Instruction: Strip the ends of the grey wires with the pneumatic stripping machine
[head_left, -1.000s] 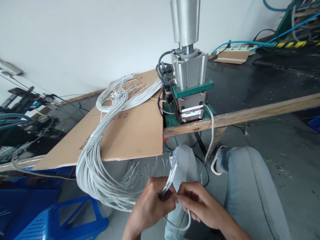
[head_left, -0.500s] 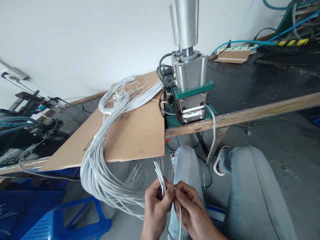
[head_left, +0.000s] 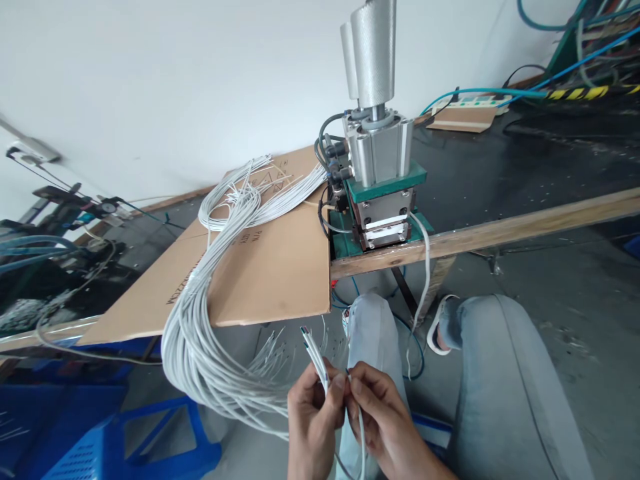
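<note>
Head view: left hand (head_left: 313, 427) now grips raised wires (head_left: 315, 353); right hand (head_left: 383, 420) pinches one wire (head_left: 361, 433), separating it.

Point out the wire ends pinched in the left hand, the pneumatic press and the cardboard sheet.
wire ends (head_left: 313, 351), head view, on the tips above the thumb
pneumatic press (head_left: 379, 148), head view, on its cylinder block
cardboard sheet (head_left: 280, 267), head view, on bare cardboard

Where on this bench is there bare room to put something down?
Free: the cardboard sheet between the white wire bundle and the pneumatic press, and the dark benchtop right of the press. Crowded: the sheet's far left corner under wire loops, and the far right corner with blue hoses.
</note>
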